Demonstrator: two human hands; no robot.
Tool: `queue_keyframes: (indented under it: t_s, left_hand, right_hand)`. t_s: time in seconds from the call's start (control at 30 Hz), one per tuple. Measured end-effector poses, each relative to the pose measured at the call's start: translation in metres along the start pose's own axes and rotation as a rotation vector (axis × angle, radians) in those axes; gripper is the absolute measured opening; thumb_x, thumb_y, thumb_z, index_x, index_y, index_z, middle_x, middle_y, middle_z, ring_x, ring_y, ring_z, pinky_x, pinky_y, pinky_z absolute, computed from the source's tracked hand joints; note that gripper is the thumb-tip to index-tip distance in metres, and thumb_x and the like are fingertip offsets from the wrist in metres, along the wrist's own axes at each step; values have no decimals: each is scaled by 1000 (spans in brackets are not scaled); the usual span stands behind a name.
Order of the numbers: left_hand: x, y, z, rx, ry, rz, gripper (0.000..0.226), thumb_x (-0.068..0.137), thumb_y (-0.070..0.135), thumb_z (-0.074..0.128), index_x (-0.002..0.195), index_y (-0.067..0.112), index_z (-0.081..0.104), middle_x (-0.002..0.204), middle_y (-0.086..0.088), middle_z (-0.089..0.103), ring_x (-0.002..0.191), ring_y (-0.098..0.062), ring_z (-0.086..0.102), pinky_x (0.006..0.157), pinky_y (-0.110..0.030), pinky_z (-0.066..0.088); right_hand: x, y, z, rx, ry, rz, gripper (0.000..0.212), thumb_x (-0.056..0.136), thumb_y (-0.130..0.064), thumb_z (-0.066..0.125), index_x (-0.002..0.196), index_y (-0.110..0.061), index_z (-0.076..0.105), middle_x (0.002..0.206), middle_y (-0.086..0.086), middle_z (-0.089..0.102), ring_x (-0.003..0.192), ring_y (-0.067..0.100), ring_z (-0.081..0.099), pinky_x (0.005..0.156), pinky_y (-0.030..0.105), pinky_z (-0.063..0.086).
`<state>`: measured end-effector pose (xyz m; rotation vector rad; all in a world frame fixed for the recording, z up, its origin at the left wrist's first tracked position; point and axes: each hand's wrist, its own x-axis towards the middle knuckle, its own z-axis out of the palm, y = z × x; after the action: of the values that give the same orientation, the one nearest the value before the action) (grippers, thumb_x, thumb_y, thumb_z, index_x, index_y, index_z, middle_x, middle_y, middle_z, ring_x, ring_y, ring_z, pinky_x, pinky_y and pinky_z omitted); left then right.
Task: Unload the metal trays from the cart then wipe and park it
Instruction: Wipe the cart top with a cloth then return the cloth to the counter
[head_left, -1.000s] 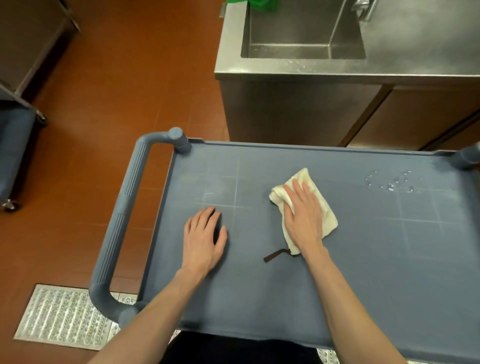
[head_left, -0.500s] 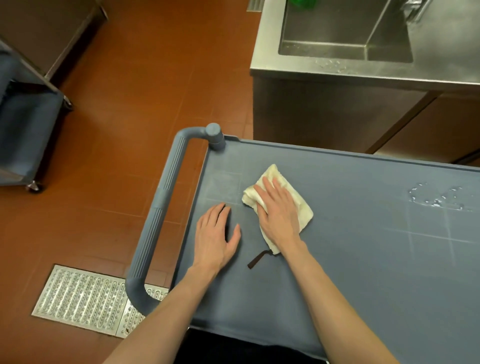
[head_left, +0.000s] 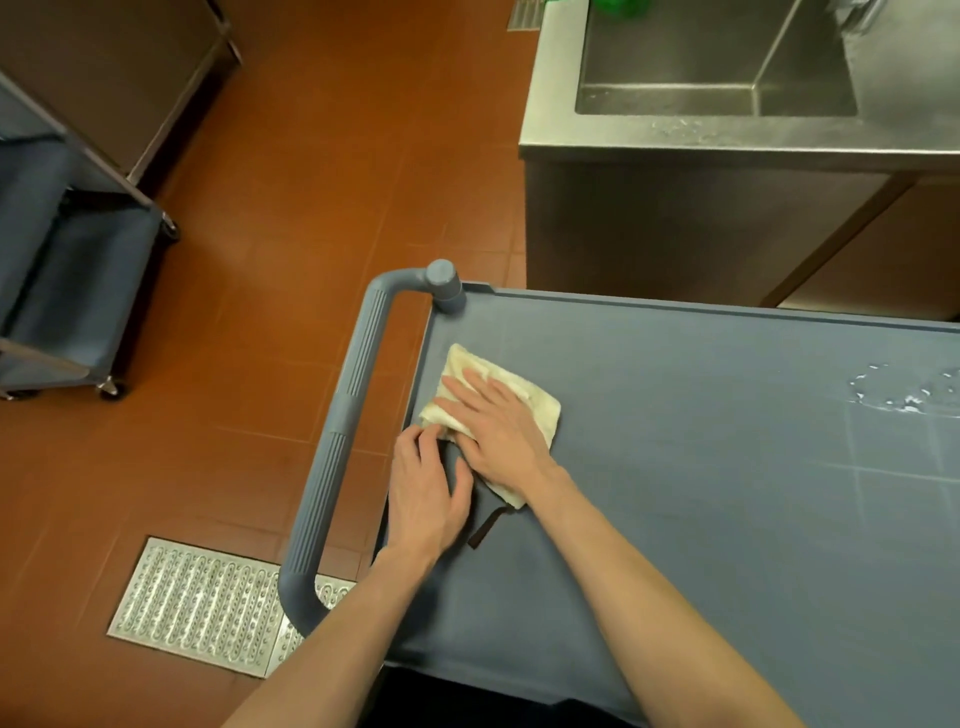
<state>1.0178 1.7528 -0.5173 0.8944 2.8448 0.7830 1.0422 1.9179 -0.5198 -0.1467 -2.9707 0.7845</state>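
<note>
Near left corner of cart top (head_left: 701, 519): left hand (head_left: 428, 493) flat, fingers together, tips touching cloth (head_left: 540, 405). Right hand (head_left: 498, 431) spread, pressing cloth just inside left rim, by handle (head_left: 337, 447). Droplets (head_left: 904, 389) far right. Sink unit (head_left: 649, 140) just beyond far edge; open floor (head_left: 322, 182) left.

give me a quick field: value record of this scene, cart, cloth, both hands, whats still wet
cart: grey top, no trays on it
cloth: cream, folded, flat at the top's handle end
right hand: flat, pressing on cloth
left hand: flat on the top, fingertips at cloth's edge
handle: left end, untouched
water: droplets at far right, unwiped
sink: steel, beyond cart
stage: wiping
</note>
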Motion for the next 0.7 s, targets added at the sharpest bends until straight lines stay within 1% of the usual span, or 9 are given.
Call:
queue_keyframes:
  t_s: [0.07,0.13,0.2,0.3,0.4,0.47,0.53,0.6,0.7]
  left_hand:
    - [0,2,2,-18,38,-12,31,98,27,51,120,6,52,126,-11,45,111,-28,51,94,-43,50]
    - [1,4,3,-18,50,-10,21,98,26,47,109,9,51,117,-10,45,105,-26,47,90,-43,48]
    - [1,3,3,-9,48,4,14,97,24,46,103,11,49,110,-9,45,99,-25,44,87,-41,45]
    - [0,2,2,2,44,32,13,98,24,45,101,12,48,105,-8,46,95,-24,43,84,-41,44]
    - [1,6,3,-4,42,26,16,97,23,49,104,9,50,108,-10,47,97,-25,45,84,-43,46]
    - [-1,7,6,-19,46,-1,21,97,18,57,113,5,52,118,-12,46,105,-28,48,90,-44,48]
    - [-2,9,7,-38,40,-25,32,98,13,63,125,0,52,130,-14,45,116,-32,50,100,-46,49]
    - [-2,9,6,-42,13,-46,42,100,14,64,136,-3,50,140,-19,44,125,-36,51,106,-47,48]
    - [1,8,3,-24,-25,-40,49,101,17,64,142,-4,48,146,-24,44,130,-41,52,109,-51,49]
  right_hand:
    - [-6,-1,2,22,-11,-23,53,102,-27,55,155,-28,53,170,-5,36,161,23,24,131,38,9]
    - [-12,-2,3,43,-29,-34,53,104,-30,55,157,-28,51,170,-5,36,162,21,24,132,38,8]
    - [-19,-1,3,62,-43,-41,52,106,-32,54,158,-28,49,170,-7,36,161,20,24,132,39,9]
    - [-33,0,4,61,-45,-35,51,106,-28,55,157,-27,50,169,-8,39,160,20,26,131,41,14]
    - [-32,0,4,67,-43,-7,54,104,-17,56,157,-26,50,168,-5,40,160,23,28,129,45,19]
    - [-21,-1,1,66,-48,-6,56,104,-14,55,158,-26,48,169,-3,38,160,24,26,130,44,17]
    - [-6,-2,-2,44,-45,-16,58,103,-11,55,159,-24,46,170,-2,36,161,25,25,131,43,15]
    - [2,-3,-1,39,-37,3,60,103,-6,52,160,-24,44,171,-2,35,161,25,24,131,41,12]
    - [2,-2,2,47,19,96,57,104,-3,50,158,-21,48,169,-1,38,161,25,24,130,40,13]
